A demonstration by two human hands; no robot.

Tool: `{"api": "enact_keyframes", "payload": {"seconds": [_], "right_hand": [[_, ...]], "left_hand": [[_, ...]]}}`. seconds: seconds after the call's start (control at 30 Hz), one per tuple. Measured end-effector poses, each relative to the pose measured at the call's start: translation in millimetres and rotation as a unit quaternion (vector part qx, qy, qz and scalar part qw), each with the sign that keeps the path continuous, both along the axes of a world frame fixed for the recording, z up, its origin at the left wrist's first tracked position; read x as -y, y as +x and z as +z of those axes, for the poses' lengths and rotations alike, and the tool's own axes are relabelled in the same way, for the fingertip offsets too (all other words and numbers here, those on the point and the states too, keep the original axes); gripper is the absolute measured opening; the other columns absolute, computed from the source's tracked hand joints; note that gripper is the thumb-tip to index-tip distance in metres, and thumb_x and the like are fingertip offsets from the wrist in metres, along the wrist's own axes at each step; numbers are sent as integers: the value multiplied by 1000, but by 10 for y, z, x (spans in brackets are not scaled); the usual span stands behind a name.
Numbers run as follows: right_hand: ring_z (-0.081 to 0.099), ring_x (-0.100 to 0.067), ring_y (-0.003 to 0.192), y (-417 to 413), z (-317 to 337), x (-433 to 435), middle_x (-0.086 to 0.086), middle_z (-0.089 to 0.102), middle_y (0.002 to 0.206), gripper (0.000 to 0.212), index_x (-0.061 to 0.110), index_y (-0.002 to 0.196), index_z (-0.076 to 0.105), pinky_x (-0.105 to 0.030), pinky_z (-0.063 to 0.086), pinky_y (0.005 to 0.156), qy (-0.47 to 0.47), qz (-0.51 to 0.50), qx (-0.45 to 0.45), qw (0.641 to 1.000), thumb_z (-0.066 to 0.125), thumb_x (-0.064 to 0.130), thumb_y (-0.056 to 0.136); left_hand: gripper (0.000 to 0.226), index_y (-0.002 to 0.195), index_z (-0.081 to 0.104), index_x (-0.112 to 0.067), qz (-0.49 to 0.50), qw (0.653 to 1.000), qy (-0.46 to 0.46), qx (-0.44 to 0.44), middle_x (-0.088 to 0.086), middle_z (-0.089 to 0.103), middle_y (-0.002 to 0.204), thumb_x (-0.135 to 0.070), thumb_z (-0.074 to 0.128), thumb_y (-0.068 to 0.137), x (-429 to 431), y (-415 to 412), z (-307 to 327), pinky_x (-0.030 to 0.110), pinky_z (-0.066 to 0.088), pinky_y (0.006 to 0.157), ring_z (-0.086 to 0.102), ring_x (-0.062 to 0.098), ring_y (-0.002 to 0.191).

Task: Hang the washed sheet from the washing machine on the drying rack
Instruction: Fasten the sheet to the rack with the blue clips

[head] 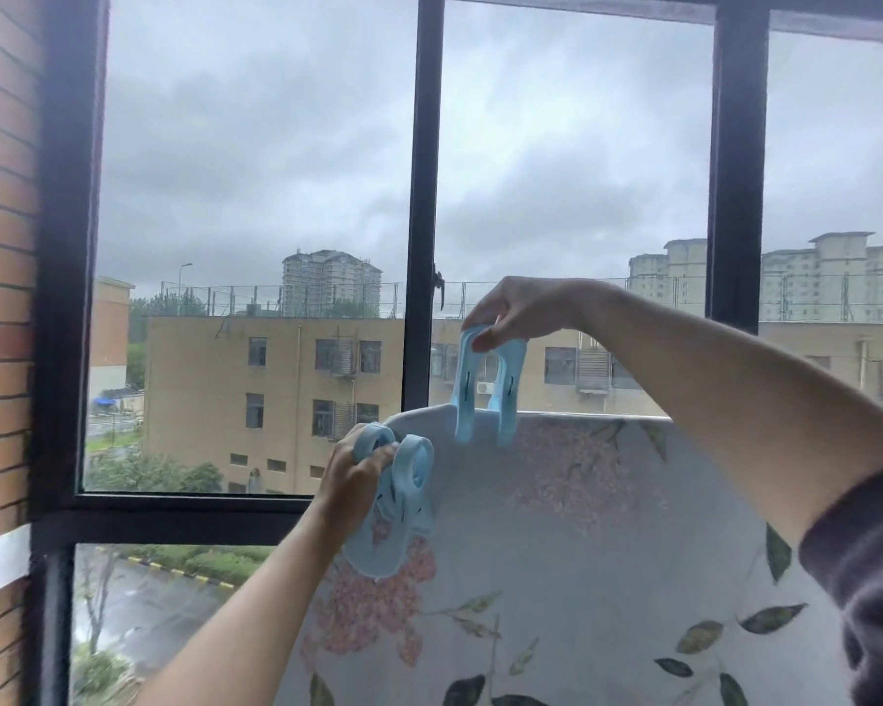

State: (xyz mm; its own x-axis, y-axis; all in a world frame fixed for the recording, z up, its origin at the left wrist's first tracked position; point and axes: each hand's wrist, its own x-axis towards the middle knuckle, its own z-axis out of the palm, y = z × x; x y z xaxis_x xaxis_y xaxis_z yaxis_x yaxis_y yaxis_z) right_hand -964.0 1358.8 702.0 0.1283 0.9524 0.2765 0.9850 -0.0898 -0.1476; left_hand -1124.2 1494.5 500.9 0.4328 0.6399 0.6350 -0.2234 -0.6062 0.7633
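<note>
The right hand [518, 310] pinches a light-blue plastic clip [485, 387] astride the floral white sheet's [556, 527] top edge (window just behind); the left hand [350, 484] grips spare blue clips [396, 507].

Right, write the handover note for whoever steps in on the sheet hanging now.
Right hand: pinching the top of a blue clip whose legs straddle the top edge of the floral sheet.
Left hand: holding spare blue clips against the sheet's left edge.
Sheet: already draped over the rack, in front of the window; the rack bar itself is hidden under the fabric.
Done: sheet hung.
Left: probably seat this clip, then fix the spare ones along the edge.
</note>
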Motion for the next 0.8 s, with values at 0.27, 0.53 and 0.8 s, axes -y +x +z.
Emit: {"api": "enact_keyframes", "payload": {"seconds": [0.27,0.53,0.8], "right_hand": [[49,-11,119,-98,-31,-28,6,51,137,51,20,135,51,-35,45,103,-90,-15,-31,995,64,35,88],[30,-19,139,-30,-273,-15,2,29,154,80,22,149,27,-32,26,112,-3,-24,-58,998,70,38,83],[61,-2,95,-474,-1270,399,5,63,110,43,20,126,49,-22,51,82,295,90,-173,935,64,29,87]], "left_hand": [[11,72,59,-17,2,1000,-5,3,5,57,79,-25,54,76,-19,-8,-2,23,38,58,50,14,66],[16,72,62,-16,-12,1000,-17,-24,5,58,86,-29,52,71,-47,-107,18,30,40,66,53,20,75],[26,72,53,-13,50,989,-86,108,7,46,64,-17,42,96,363,-338,164,29,35,58,42,18,58]]}}
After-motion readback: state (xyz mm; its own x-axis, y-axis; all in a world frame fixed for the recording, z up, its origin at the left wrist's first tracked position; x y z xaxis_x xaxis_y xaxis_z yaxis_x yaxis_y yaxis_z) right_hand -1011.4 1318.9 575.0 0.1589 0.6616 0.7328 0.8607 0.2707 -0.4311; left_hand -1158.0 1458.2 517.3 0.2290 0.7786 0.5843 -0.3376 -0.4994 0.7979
